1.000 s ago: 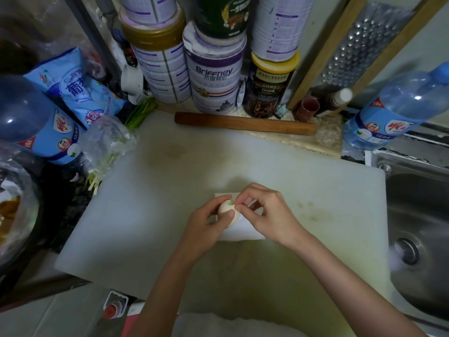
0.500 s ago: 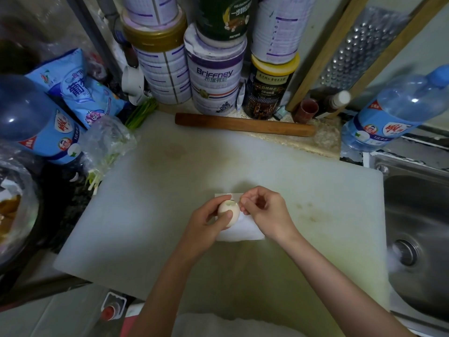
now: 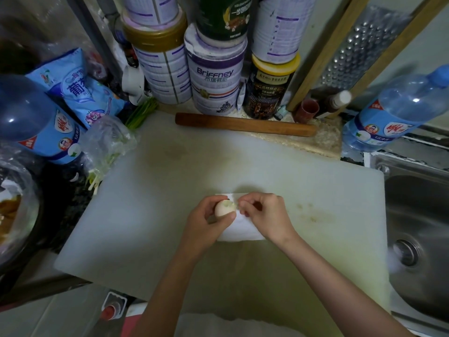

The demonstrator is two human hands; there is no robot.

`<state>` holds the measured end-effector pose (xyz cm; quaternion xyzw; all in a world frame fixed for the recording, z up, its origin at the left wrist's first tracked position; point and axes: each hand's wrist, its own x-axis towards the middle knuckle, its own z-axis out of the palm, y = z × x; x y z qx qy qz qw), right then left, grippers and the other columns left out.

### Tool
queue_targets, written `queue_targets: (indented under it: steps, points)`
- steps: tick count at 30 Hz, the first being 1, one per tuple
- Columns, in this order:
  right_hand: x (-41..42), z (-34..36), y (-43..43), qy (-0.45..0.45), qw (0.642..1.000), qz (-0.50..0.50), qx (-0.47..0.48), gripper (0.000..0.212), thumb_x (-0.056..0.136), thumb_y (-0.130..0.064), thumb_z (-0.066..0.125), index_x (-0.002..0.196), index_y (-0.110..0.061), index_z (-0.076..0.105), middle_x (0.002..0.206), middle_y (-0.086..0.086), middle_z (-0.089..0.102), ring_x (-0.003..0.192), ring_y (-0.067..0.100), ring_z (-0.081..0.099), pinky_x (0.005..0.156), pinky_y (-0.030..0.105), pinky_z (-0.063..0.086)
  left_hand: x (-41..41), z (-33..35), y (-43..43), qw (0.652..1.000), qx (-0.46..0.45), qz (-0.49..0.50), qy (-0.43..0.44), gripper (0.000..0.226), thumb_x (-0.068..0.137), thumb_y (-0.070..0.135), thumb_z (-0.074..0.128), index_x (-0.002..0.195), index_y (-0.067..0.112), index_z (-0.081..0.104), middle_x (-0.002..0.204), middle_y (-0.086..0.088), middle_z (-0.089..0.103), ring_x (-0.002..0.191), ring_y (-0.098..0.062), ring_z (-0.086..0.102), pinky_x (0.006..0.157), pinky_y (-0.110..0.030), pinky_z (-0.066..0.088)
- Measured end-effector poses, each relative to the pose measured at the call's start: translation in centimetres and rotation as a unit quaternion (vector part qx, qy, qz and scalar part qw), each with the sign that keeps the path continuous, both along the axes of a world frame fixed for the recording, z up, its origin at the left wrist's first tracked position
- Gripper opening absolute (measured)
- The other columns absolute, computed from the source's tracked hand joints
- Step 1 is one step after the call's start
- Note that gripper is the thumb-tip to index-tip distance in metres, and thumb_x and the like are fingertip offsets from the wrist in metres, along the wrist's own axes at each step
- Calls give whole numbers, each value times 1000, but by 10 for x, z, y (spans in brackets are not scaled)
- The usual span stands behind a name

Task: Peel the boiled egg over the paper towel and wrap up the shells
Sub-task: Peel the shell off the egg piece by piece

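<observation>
Fingers (image 3: 211, 201) of left hand (image 3: 204, 222) grip egg (image 3: 222, 210) — crosswise, peeled end rightward.

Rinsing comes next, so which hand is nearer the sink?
Right. The right hand, picking at the egg over the paper towel, is on the side toward the sink; the left hand grips the egg farther away, beyond the right hand.

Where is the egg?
Head view, lower middle: the egg sits in the left hand, just over the paper towel, with the right hand pinching at its peeled end.
</observation>
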<state>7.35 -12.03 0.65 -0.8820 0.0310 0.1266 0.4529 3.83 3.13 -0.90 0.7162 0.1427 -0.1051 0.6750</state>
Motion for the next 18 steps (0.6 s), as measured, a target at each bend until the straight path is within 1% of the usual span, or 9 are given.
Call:
queue_targets:
  steps: [2,4,6,8,10,12,13,15,18]
  points:
    - [0,6,-1,24,998,6,53,12,85,-11,64,80,-13,74,66,0,71,63,12,65,68,19,51,1,-1,0,1000,-1,3,-5,29,77,5,73,100,20,66,103,8,69,98,-5,64,78,-13,49]
    - [-1,12,-1,47,996,16,80,7,82,-16,69,84,-18,76,68,-6,71,62,3,63,67,14,49,2,-2,0,1000,-2,-4,-3,31,77,6,72,102,23,66,103,11,69,99,-4,64,77,-12,48]
    - [-1,14,1,62,994,13,86,8,78,-16,73,85,-18,76,72,-5,72,62,1,63,69,15,49,1,-2,0,1000,-1,-9,1,33,78,7,72,103,27,66,102,13,69,101,-4,63,77,-12,48]
    - [0,16,2,68,993,-2,96,6,77,-14,74,83,-16,76,69,-3,71,60,1,61,69,18,49,1,-1,0,1000,10,-8,1,36,77,9,74,105,30,64,105,12,68,102,-4,62,78,-12,48]
    - [0,17,3,70,992,-12,107,3,78,-13,73,79,-14,75,65,-1,71,58,2,60,69,21,50,1,1,-3,999,48,-3,-4,40,72,16,78,105,33,62,107,13,64,99,3,60,76,-10,48]
    - [-1,18,6,70,991,-25,111,7,78,-13,72,73,-16,74,61,-2,70,58,5,61,70,24,53,2,3,-7,994,104,8,-16,43,66,23,81,101,38,60,104,15,61,93,9,57,73,-7,46]
    - [-2,18,7,67,991,-31,111,9,78,-14,72,69,-18,74,57,-4,68,58,5,61,69,22,53,2,3,-9,991,128,13,-23,44,64,24,82,98,40,58,102,16,61,91,10,57,72,-8,46]
    - [-3,19,10,58,992,-33,104,12,77,-17,74,65,-22,72,53,-10,65,56,1,61,64,13,48,3,4,-12,986,163,15,-40,45,63,24,82,97,41,58,100,16,60,90,8,57,74,-12,47]
    - [-2,18,10,48,995,-34,81,12,76,-20,75,65,-23,71,54,-13,64,53,-4,57,58,6,41,4,3,-13,978,196,6,-64,44,68,23,81,107,29,64,101,12,59,92,-5,60,79,-28,52]
